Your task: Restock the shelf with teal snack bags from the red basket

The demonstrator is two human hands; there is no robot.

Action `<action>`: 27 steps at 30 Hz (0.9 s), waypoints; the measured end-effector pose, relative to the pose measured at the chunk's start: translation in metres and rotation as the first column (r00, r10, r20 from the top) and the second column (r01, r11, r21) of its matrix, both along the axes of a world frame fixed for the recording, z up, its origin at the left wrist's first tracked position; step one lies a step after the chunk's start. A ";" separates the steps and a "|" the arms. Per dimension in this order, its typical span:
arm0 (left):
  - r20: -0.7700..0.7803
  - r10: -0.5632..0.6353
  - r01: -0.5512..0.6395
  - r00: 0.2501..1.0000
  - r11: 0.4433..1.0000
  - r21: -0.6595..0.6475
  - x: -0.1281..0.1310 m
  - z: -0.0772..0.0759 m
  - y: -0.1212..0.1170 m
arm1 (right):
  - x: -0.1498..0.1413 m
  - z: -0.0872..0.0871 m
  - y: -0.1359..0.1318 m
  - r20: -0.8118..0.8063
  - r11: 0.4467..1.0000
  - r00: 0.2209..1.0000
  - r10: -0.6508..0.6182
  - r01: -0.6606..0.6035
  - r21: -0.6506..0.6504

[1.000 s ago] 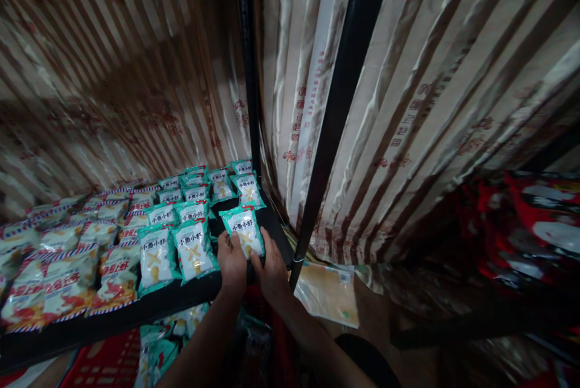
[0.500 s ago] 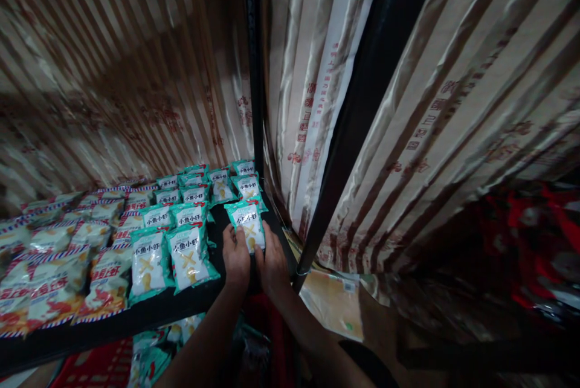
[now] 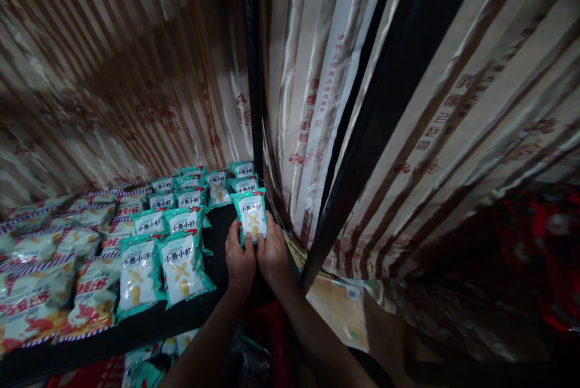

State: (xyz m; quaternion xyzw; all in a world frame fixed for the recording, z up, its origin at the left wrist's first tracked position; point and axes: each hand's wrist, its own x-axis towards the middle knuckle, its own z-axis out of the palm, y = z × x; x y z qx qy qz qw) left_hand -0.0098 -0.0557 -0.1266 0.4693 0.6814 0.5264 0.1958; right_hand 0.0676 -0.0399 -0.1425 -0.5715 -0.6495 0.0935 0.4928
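Observation:
Between my two hands is a teal-and-white snack bag, standing upright with its printed front toward me. My left hand grips its left side, thumb on the front. On the right edge, my right hand grips it the same way. The bag is over the right end of a black shelf, just in front of matching teal bags. Whether its bottom touches the shelf is hidden by my hands. Left of my hands stand more teal snack bags in rows.
Orange-and-white snack bags fill the shelf's left part. A black post rises close on my right, before pleated printed curtains. Below the shelf are a red basket and more teal bags. A flat carton lies lower right.
My hands still hold the bag, which now stands more upright and slightly nearer the back bags. The view has shifted a little, so the post looks larger.

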 end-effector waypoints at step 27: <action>0.091 -0.039 0.038 0.995 0.999 0.014 -0.001 0.005 0.030 | -0.005 -0.001 0.006 0.096 0.996 0.995 0.006 -0.015 0.084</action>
